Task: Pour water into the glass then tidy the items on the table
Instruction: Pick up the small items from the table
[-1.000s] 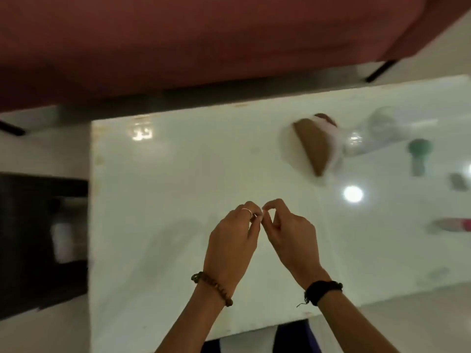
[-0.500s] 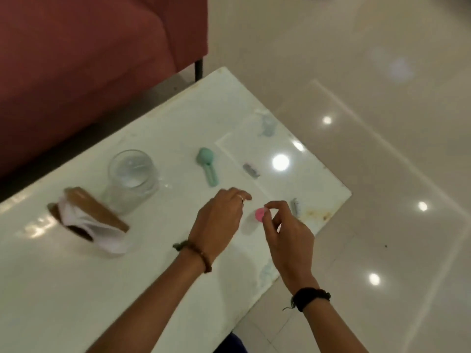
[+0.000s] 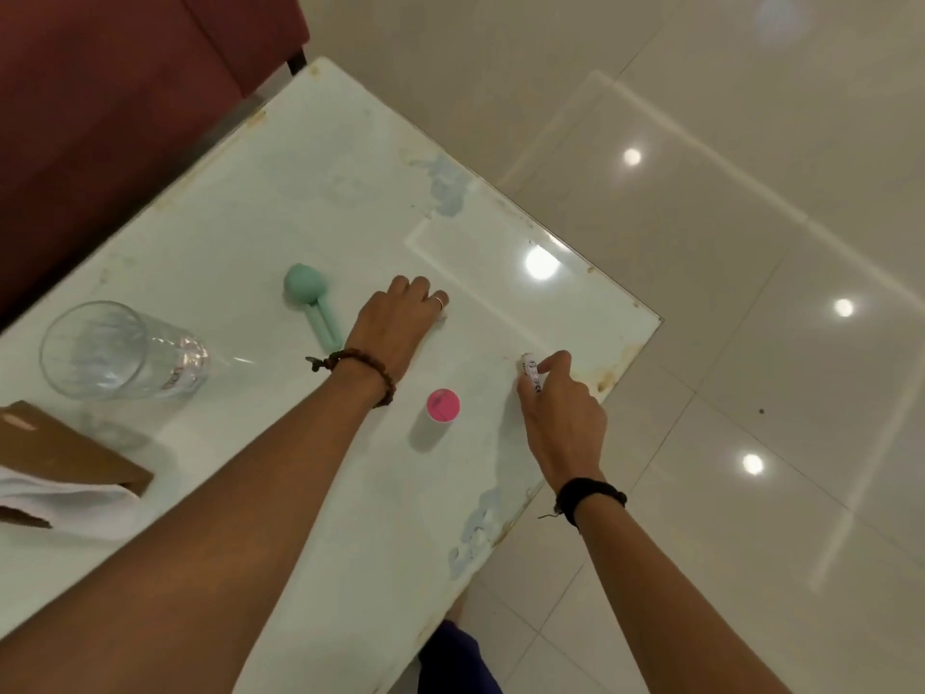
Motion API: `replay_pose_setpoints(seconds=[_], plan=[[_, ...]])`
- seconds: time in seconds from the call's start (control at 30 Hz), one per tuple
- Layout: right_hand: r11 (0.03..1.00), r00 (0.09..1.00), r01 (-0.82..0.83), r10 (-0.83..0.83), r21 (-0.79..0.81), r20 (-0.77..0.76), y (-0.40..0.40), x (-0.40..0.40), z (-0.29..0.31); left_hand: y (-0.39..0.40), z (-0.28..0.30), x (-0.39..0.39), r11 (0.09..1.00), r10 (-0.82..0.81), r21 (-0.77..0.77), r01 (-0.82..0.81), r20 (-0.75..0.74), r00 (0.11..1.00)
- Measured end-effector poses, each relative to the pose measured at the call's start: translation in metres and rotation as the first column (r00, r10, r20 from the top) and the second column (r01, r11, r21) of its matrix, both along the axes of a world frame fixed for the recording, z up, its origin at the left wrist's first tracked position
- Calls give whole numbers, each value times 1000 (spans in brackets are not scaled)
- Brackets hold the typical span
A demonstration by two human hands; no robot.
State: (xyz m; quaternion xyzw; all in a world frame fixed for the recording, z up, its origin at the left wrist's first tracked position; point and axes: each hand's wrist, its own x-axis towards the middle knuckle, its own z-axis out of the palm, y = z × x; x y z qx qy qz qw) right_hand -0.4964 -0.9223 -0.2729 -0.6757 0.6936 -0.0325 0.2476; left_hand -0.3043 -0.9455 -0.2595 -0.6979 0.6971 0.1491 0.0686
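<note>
A clear glass [image 3: 120,350] holding water stands at the left of the white table [image 3: 310,192]. A green spoon [image 3: 311,299] lies to its right. My left hand [image 3: 395,325] rests knuckles up just right of the spoon, fingers curled down onto the tabletop; a pale sliver shows under the fingertips, which are otherwise hidden. A small pink-capped bottle [image 3: 442,405] stands between my two hands. My right hand [image 3: 560,418] pinches a small white printed tube [image 3: 531,374] near the table's right edge.
A brown tissue holder [image 3: 65,453] with white tissue sits at the lower left. A dark red sofa [image 3: 110,92] runs along the table's far side. Glossy floor tiles [image 3: 726,242] lie past the right edge, close to my right hand.
The view swung right across the table. My hands parted: the left reached out beside the spoon, the right let go of the pink-capped bottle and took the white tube near the edge.
</note>
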Motion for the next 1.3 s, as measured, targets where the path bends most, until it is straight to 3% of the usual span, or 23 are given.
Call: replay_pose_setpoints(seconds=[0.1, 0.17, 0.23, 0.3, 0.37, 0.5, 0.63, 0.77, 1.0, 1.2, 1.3], plan=[[999, 997, 36, -34, -28, 66, 8, 2, 9, 11, 4, 2, 994, 103, -29, -108, -139, 985], [995, 988, 59, -45, -86, 149, 12, 9, 23, 25, 11, 1, 945, 255, -127, -303, -295, 921], [988, 970, 47, -9, -150, 245, 22, 23, 42, 46, 24, -3, 839, 382, -150, -522, -522, 763], [985, 936, 0, 61, -172, 348, 38, 43, 64, 72, 41, -4, 743, 418, -76, -665, -722, 551], [985, 891, -63, 128, -162, 436, 58, 68, 81, 105, 59, -2, 657, 443, 42, -752, -829, 341], [976, 790, -216, 200, -43, 579, 113, 121, 94, 186, 83, 17, 408, 517, 279, -869, -855, -32], [928, 733, -372, 270, 36, 625, 185, 175, 92, 281, 95, 55, 133, 499, 368, -920, -827, -259], [840, 658, -536, 354, 84, 665, 275, 230, 97, 381, 103, 96, -62, 448, 395, -917, -810, -379], [603, 457, -792, 480, 97, 748, 467, 321, 115, 580, 123, 156, -368, 330, 335, -867, -825, -459], [291, 232, -953, 508, 88, 830, 653, 382, 131, 780, 139, 184, -694, 381, 87, -715, -799, -466], [100, 104, -993, 555, 58, 825, 735, 410, 136, 871, 137, 188, -743, 562, -129, -657, -653, -508]])
